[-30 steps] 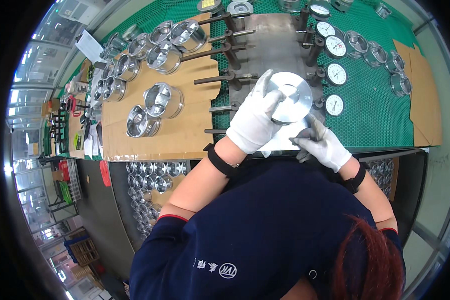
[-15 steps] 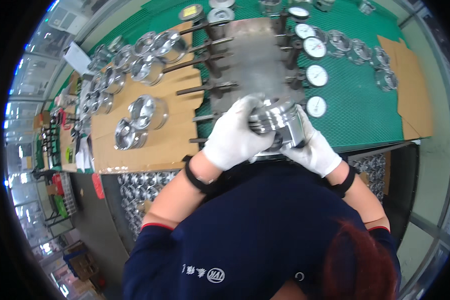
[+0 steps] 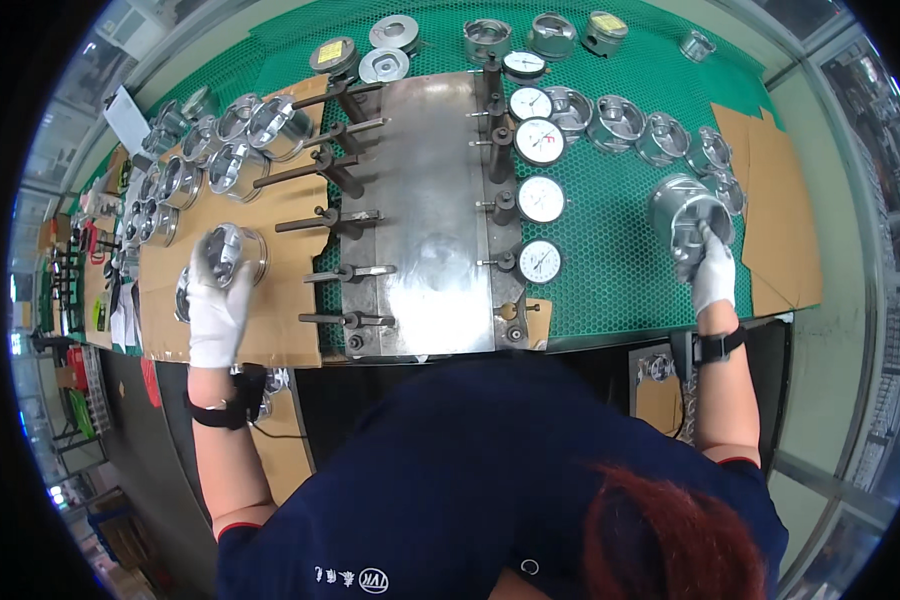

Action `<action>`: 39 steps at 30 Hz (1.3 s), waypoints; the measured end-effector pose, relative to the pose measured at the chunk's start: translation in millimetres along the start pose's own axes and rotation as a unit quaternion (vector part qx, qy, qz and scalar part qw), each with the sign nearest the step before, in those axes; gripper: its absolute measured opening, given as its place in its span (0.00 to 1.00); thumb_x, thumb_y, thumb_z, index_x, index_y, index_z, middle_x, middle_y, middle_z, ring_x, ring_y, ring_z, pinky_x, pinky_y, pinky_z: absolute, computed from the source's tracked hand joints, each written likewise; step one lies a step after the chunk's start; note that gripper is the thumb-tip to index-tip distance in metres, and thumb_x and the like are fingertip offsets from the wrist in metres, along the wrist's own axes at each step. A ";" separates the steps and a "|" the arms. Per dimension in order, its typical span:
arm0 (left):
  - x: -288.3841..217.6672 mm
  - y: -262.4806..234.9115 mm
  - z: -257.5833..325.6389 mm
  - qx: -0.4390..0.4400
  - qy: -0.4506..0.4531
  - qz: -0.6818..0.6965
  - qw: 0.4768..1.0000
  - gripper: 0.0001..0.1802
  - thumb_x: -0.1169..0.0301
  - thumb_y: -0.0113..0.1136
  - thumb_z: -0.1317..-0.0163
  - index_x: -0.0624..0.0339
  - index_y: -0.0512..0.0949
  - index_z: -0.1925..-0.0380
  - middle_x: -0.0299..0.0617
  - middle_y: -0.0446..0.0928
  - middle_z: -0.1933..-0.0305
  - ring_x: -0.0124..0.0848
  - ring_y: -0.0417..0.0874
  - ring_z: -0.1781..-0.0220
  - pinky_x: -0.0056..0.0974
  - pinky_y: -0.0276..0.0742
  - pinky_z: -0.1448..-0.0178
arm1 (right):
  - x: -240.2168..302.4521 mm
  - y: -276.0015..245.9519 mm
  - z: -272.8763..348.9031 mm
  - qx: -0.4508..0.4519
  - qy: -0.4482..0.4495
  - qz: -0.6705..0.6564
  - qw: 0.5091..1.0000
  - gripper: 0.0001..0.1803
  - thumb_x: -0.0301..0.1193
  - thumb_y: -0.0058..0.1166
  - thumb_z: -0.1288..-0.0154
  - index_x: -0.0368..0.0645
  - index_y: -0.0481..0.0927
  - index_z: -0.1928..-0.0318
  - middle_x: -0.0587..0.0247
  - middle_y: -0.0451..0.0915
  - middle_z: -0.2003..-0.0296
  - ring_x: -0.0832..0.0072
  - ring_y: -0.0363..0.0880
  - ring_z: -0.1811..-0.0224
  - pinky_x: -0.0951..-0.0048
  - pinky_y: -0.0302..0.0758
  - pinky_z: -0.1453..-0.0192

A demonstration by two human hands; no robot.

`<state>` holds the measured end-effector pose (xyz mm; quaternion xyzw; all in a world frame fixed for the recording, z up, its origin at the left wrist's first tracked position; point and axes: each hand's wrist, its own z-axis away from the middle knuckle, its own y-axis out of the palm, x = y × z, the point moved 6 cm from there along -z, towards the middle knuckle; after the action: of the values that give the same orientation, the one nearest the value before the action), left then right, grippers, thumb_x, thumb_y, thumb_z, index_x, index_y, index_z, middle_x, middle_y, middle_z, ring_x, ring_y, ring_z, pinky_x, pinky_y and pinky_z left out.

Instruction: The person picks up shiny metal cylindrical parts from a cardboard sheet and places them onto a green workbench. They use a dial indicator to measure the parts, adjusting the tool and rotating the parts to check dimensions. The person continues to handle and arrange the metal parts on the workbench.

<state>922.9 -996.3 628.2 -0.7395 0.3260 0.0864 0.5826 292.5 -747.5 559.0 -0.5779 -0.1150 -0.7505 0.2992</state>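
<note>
In the head view, my right hand (image 3: 713, 272), in a white glove, grips a silver piston (image 3: 678, 205) by its open skirt, over the green mat on the right. My left hand (image 3: 216, 318), gloved too, has its fingers and thumb around another piston (image 3: 238, 252) at the left cardboard sheet. A further piston (image 3: 182, 296) is partly hidden behind that hand. Between my hands stands a steel gauging plate (image 3: 435, 230), with dial gauges (image 3: 540, 200) along its right side and rod stops (image 3: 342, 220) along its left.
Several pistons (image 3: 238, 170) stand on the left cardboard (image 3: 280, 270). A row of pistons (image 3: 615, 122) crosses the green mat (image 3: 600, 270) behind the gauges. More cardboard (image 3: 770, 220) lies at the right edge. At the back are round metal discs (image 3: 384, 66).
My hands, together on one piston over the plate's near end before, have parted. The right has carried a piston to the right; the left has reached a piston on the left cardboard.
</note>
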 end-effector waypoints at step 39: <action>-116.8 -6.8 44.8 0.265 -0.277 0.609 0.695 0.19 0.61 0.55 0.30 0.66 0.80 0.51 0.39 0.83 0.61 0.24 0.82 0.67 0.26 0.72 0.71 | 67.6 237.6 246.2 0.549 -0.271 0.108 0.784 0.50 0.25 0.70 0.42 0.37 0.54 0.23 0.50 0.74 0.39 0.65 0.78 0.39 0.64 0.77 0.35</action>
<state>847.9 -909.9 679.3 -0.1370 0.5384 0.5334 0.6379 617.1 -830.1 656.4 -0.5041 -0.5203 -0.3362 0.6018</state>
